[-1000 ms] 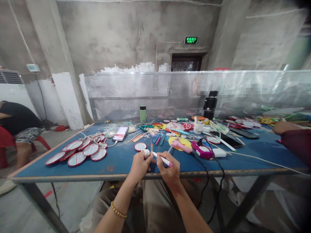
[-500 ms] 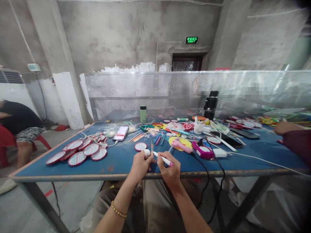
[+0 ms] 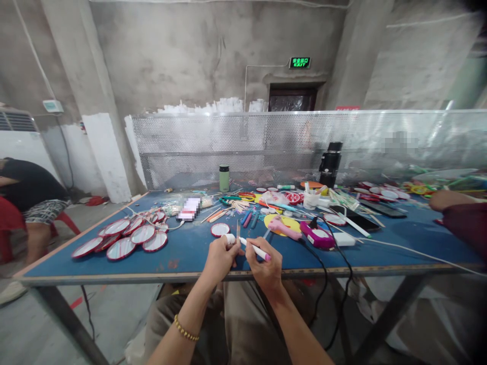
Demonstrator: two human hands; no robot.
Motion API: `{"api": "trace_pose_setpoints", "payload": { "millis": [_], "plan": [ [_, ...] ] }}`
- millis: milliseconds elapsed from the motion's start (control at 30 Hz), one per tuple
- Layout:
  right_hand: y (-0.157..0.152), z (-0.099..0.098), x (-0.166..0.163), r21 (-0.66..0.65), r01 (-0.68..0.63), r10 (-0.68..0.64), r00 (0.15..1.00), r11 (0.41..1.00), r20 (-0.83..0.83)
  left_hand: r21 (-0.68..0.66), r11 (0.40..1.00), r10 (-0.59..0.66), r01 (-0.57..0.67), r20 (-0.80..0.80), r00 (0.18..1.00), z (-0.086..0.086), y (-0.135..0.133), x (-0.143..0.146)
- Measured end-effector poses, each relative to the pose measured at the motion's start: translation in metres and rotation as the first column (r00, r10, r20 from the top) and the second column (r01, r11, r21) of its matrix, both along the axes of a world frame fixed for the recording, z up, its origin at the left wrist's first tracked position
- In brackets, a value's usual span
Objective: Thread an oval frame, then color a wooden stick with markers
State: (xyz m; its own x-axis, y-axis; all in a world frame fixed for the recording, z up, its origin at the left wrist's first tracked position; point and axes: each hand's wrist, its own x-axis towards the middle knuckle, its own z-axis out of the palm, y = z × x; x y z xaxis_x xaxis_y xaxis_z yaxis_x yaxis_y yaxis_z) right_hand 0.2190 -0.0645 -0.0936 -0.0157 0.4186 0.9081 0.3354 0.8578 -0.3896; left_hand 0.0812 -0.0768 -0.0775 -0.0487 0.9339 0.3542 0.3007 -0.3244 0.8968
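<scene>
Above the near edge of the blue table [image 3: 194,258], my right hand [image 3: 267,266] grips a white marker pen [image 3: 258,249] with a pink end, its tip pointing left. That tip is close to a thin flat wooden stick [image 3: 238,229], held upright in the closed fingers of my left hand [image 3: 219,259]. I cannot tell whether tip and stick touch. Something white [image 3: 229,238] sits at my left fingertips; it may be a wrap or a cap. Just beyond lies a round red-rimmed mirror-like disc [image 3: 220,230].
Several red-rimmed discs [image 3: 120,248] are piled at left beside a phone [image 3: 189,209]. A pink glue gun [image 3: 285,228], a purple device [image 3: 317,236] and black cables [image 3: 344,259] lie at right. Bottles [image 3: 224,178] stand behind. A co-worker's sleeve [image 3: 458,225] is at far right.
</scene>
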Motion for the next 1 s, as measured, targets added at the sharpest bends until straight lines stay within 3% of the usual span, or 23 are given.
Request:
{"api": "trace_pose_setpoints", "payload": {
  "millis": [1000],
  "plan": [
    [-0.0009,0.0005,0.0006,0.014,0.011,-0.011,1.0,1.0,0.002,-0.012,1.0,0.012,-0.013,-0.008,1.0,0.0043,-0.0027,0.0013]
  ]
}}
